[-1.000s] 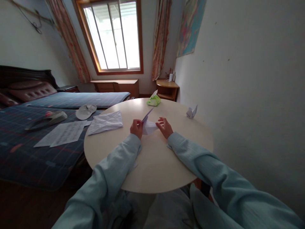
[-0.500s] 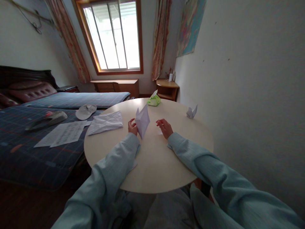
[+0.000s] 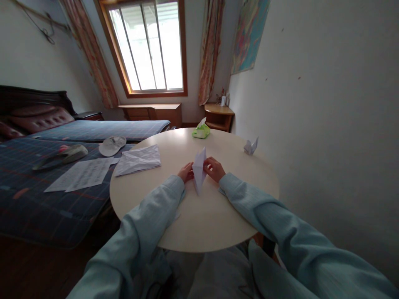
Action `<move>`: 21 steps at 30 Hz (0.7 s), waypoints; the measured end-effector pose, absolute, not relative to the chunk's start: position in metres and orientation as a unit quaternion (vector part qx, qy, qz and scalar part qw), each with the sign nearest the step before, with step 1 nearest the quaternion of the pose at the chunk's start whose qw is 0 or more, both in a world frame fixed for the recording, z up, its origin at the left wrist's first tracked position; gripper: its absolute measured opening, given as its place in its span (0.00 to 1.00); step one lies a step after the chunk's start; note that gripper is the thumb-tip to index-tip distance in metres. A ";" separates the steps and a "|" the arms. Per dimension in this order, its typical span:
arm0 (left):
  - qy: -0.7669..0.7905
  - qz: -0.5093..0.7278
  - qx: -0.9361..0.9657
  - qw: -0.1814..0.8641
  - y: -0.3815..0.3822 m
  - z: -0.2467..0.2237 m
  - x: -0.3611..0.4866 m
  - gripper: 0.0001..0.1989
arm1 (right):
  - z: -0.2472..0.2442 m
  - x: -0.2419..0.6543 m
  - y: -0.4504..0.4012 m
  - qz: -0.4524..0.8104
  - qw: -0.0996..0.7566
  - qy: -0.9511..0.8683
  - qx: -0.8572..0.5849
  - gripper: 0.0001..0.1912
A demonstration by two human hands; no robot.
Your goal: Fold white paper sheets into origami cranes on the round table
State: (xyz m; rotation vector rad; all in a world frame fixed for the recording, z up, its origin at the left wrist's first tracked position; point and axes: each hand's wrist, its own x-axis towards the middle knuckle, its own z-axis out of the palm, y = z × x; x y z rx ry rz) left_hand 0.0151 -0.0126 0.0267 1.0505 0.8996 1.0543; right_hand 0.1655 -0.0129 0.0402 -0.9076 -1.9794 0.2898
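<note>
A folded white paper [image 3: 198, 169] with pointed ends is held upright over the middle of the round table [image 3: 199, 232]. On its left side, my left hand [image 3: 186, 172] grips it, with the fingertips partly hidden behind the paper. My right hand [image 3: 214, 168] pinches its right edge between thumb and fingers. A small folded paper figure [image 3: 251, 146] stands on the table at the right. At the table's left lies a stack of creased white paper [image 3: 139, 159].
A green tissue pack [image 3: 201, 130] sits at the table's far edge. Left of the table, the bed [image 3: 40, 207] bears printed sheets [image 3: 82, 173], a light cap [image 3: 112, 145] and a grey object [image 3: 73, 153]. A wall [image 3: 336, 137] rises at the right.
My left hand and the folded paper have moved right and slightly down. The paper is turned more edge-on, and my right hand has closed on its right edge.
</note>
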 end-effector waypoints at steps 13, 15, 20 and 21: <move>0.379 0.460 0.446 0.668 -0.020 0.037 0.016 0.23 | 0.040 0.166 -0.013 0.123 0.452 -0.804 -0.366 0.11; 0.376 0.463 0.440 0.671 -0.020 0.036 0.017 0.23 | 0.041 0.167 -0.014 0.129 0.454 -0.804 -0.362 0.15; 0.366 0.466 0.449 0.669 -0.020 0.034 0.017 0.23 | 0.038 0.165 -0.014 0.118 0.438 -0.808 -0.375 0.11; 0.362 0.465 0.454 0.668 -0.020 0.034 0.017 0.23 | 0.038 0.165 -0.013 0.113 0.438 -0.808 -0.377 0.11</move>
